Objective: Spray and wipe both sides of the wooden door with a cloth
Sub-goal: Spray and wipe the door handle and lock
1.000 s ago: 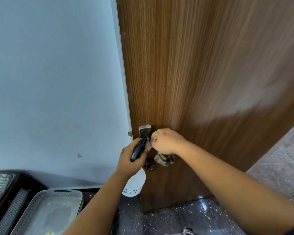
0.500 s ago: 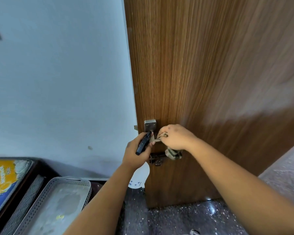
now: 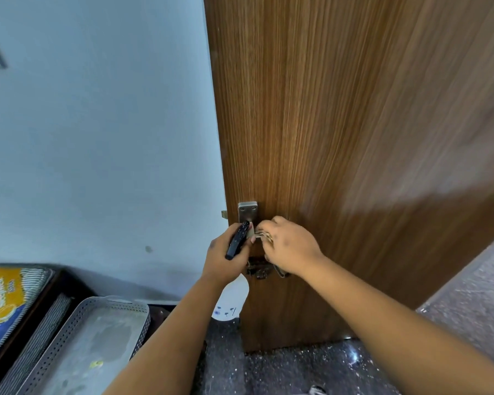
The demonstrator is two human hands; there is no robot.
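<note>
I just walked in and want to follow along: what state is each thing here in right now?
Wooden door: swung open, its edge towards the wall.
Spray bottle: held upright in the left hand, black nozzle near the metal handle plate.
Cloth: bunched in the right hand, pressed by the handle.
Perforated tray: lying flat, lower left.
</note>
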